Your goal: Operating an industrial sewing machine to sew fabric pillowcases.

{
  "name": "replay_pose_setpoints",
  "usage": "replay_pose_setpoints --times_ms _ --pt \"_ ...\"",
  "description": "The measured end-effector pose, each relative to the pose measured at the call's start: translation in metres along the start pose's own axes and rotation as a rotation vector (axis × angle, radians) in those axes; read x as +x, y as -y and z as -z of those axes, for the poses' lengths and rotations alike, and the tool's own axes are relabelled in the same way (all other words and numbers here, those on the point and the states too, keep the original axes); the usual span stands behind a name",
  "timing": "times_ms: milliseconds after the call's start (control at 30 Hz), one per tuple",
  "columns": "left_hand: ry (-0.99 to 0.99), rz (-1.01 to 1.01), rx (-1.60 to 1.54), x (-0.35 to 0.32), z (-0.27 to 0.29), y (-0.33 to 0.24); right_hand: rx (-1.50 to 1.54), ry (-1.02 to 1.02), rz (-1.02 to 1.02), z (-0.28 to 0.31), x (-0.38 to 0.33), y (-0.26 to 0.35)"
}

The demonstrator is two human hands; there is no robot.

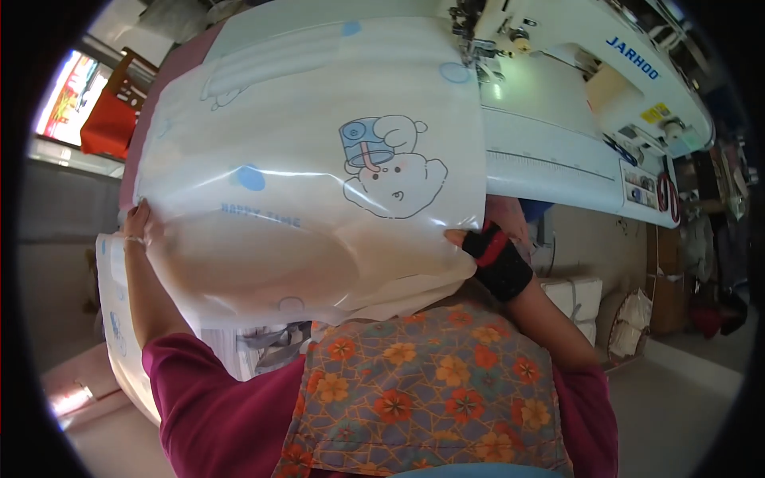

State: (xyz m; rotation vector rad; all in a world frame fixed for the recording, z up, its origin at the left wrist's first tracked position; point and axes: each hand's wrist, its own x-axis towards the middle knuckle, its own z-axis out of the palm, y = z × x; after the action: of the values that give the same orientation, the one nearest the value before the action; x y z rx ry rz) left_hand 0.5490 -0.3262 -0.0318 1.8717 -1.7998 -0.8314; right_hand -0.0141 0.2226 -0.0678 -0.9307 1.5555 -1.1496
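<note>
A large glossy cream sheet [287, 143] with a blue cartoon print spreads over the sewing table and hangs toward my lap. My left hand [137, 223] is closed on its left edge, fingertips pinching the border. At the lower right corner, my right hand [490, 251], in a black and red hand wrap, grips the edge with the thumb on top; its other fingers are mostly hidden. Beyond the sheet's far right corner is the presser-foot area of a white sewing machine [542, 32], close to the sheet's right edge.
Along the table's right part [550, 147] runs a printed ruler strip. Small scissors [617, 147], a tray of bobbins [640, 187] and red-handled scissors [668, 199] sit at its right end. More printed material [119, 319] hangs at my left. White bundles [578, 307] stand below right.
</note>
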Motion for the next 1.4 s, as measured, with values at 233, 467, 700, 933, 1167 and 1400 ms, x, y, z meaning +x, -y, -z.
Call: replay_pose_setpoints --times_ms 233,467,700,933,1167,1400 --pt "-0.276 -0.257 0.43 0.005 -0.004 0.009 0.299 -0.083 0.06 -0.007 -0.014 -0.01" --pt "-0.45 -0.171 0.73 -0.003 -0.018 -0.029 0.135 0.051 0.03 -0.018 -0.019 -0.021" --pt "-0.94 -0.488 0.799 -0.067 -0.061 -0.131 0.111 0.19 0.001 -0.023 -0.038 0.039" --pt "0.002 -1.675 0.514 -0.338 -0.312 -0.365 0.203 0.18 -0.008 -0.021 -0.044 0.008" --pt "0.177 -1.515 0.396 -0.379 -0.357 -0.385 0.184 0.176 0.041 -0.015 -0.038 0.01" --pt "0.15 -1.493 0.37 -0.361 -0.367 -0.403 0.085 0.134 0.183 -0.002 -0.009 0.007"
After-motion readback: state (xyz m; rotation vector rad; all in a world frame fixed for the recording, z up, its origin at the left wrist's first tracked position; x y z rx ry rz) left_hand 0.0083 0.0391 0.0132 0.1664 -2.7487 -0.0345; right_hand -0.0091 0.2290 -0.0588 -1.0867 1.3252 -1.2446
